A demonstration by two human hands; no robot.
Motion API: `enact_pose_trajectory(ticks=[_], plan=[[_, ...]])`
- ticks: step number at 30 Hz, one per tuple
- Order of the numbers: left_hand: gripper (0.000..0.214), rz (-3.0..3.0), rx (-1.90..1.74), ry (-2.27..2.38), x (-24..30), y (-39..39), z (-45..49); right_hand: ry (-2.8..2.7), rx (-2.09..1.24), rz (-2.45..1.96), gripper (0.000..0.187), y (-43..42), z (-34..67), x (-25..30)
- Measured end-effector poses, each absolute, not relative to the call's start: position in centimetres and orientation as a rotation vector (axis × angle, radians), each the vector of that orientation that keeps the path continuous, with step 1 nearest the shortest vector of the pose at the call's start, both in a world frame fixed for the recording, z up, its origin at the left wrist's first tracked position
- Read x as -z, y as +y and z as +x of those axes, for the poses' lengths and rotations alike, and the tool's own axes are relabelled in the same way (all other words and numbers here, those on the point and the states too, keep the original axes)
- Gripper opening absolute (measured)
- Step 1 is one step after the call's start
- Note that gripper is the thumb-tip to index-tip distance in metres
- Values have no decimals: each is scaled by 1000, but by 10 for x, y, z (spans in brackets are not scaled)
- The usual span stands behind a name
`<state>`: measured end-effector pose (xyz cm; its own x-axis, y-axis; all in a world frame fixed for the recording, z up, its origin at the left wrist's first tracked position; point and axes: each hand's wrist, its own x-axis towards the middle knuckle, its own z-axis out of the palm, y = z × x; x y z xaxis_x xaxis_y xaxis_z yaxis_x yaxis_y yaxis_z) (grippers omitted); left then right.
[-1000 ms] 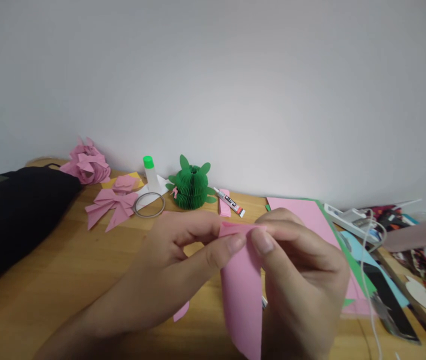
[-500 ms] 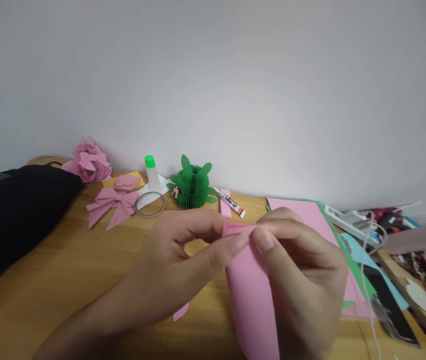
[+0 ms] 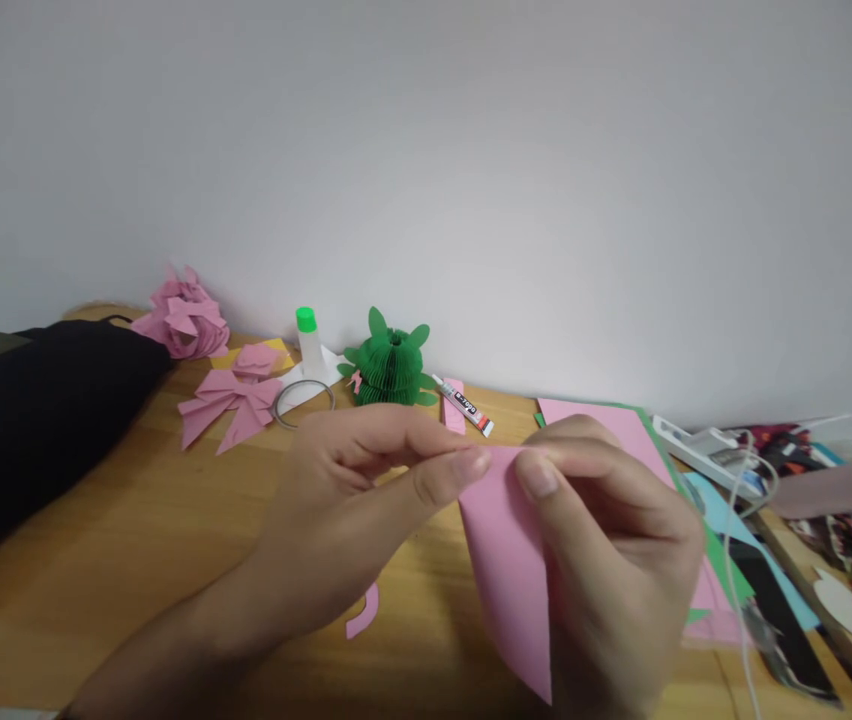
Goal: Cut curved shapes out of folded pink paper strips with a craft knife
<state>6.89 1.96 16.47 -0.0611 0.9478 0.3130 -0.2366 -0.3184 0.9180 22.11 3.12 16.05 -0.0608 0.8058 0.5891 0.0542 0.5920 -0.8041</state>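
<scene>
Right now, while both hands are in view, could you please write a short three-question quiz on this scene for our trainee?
1. What are the left hand and the right hand both pinching?
2. True or false: the green-capped tube stands upright.
3. What colour is the pleated round ornament?
A) blue
B) green
C) yellow

Key:
1. The same piece of pink paper, near its top edge.
2. True.
3. B.

A papercraft desk (image 3: pixel 133 520), judging by the glue stick (image 3: pixel 310 347), paper bow (image 3: pixel 229 400) and coloured sheets (image 3: pixel 634 430)
</scene>
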Motion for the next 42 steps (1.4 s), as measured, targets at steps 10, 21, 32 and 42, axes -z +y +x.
enact_pose_trajectory(ticks=[10,21,32,42], plan=[[18,1253,-1678,816,-162,20,72,-1539,-686,-777,13,32,220,-161],[13,1069,-1541,770,-163,26,75,-1505,-579,-834,13,36,222,-157],[11,1118,-1500,858,-160,28,77,-1463,-557,-754,14,40,219,-157],[17,1530,-1235,1008,-165,32,48,-1903,-714,-739,14,48,243,-168]])
